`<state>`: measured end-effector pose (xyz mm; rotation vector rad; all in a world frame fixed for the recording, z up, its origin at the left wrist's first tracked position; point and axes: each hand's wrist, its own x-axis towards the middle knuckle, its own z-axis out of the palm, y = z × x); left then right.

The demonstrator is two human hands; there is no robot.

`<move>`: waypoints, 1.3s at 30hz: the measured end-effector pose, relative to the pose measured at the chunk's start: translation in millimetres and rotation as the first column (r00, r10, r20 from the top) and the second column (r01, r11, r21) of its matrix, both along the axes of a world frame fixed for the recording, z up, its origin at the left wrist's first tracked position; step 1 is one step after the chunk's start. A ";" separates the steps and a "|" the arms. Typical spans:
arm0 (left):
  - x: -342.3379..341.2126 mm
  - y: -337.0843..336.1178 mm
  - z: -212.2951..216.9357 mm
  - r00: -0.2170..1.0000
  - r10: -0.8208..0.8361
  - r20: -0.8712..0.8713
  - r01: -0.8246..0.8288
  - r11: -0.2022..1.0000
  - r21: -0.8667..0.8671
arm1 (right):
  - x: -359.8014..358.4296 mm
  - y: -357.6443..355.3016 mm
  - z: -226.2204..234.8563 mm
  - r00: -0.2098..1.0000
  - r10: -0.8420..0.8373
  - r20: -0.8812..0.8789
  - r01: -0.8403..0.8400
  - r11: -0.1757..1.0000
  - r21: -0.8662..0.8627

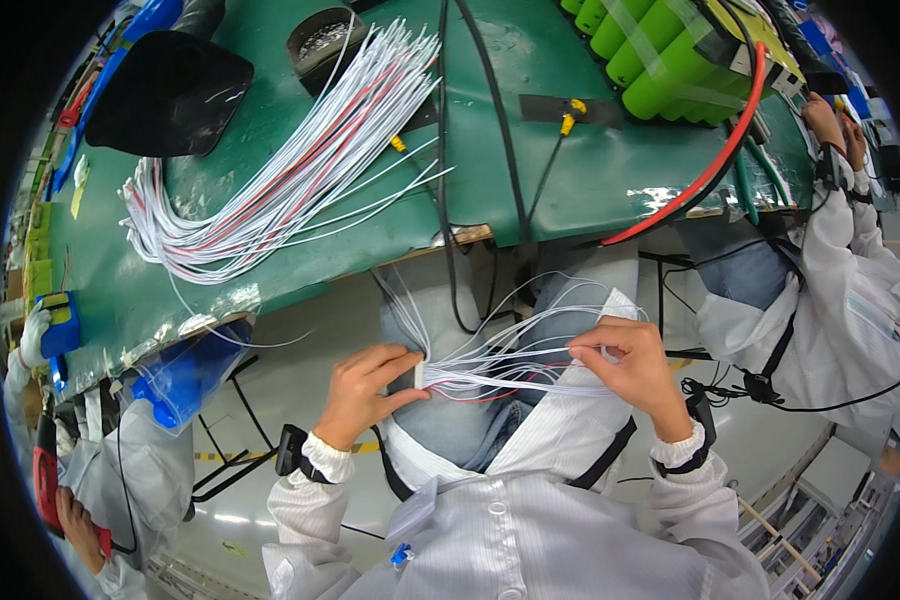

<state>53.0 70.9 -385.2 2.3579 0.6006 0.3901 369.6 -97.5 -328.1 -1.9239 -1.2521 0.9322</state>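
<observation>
Over my lap, my left hand pinches a small white connector between thumb and fingers. From it a fan of thin white wires, with a red one among them, spreads to the right. My right hand is closed in a pinch at the far end of one white wire, its fingertips together. Some of the wires' loose ends curve up and past the right hand. On the green bench ahead lies a thick bundle of white wires with a few red and dark ones in it.
The green bench edge runs just beyond my hands. On it stand a black fume hood, a metal tin and green battery cells with a red cable. Black cables hang over the edge. Co-workers sit at both sides.
</observation>
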 end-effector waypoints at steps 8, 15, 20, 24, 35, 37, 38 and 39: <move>1.3 -2.2 0.4 1.000 0.017 -0.006 -0.017 1.000 -0.006 | 9.3 -9.4 1.8 0.995 -0.096 0.028 0.091 0.984 0.151; 1.7 -2.3 1.3 1.000 0.016 -0.012 -0.016 1.000 0.000 | 19.7 -16.9 -0.9 0.994 -0.109 -0.017 0.111 0.981 0.161; -0.2 -2.8 3.8 0.999 0.024 -0.035 -0.024 1.000 0.007 | 29.6 -25.8 -3.1 0.990 -0.138 -0.043 0.143 0.979 0.145; 1.2 -2.8 7.5 0.997 0.045 -0.056 -0.044 0.999 0.016 | 41.6 -34.2 -3.9 0.985 -0.164 -0.044 0.169 0.975 0.141; 1.4 -3.0 2.5 0.999 0.004 -0.049 -0.004 1.000 -0.007 | 47.1 -37.5 -3.9 0.986 -0.162 -0.033 0.164 0.983 0.078; 0.4 -1.0 1.1 0.999 -0.003 -0.046 0.002 1.000 -0.022 | 45.6 -39.2 -4.5 0.985 -0.170 -0.038 0.173 0.983 0.063; -0.2 0.4 -2.1 1.000 -0.007 -0.022 0.006 0.999 -0.046 | 45.6 -40.5 -4.0 0.985 -0.167 -0.032 0.169 0.984 0.055; -1.3 1.4 -4.6 1.000 -0.012 0.000 0.012 0.997 -0.072 | 44.8 -42.2 -4.0 0.986 -0.165 -0.027 0.166 0.985 0.045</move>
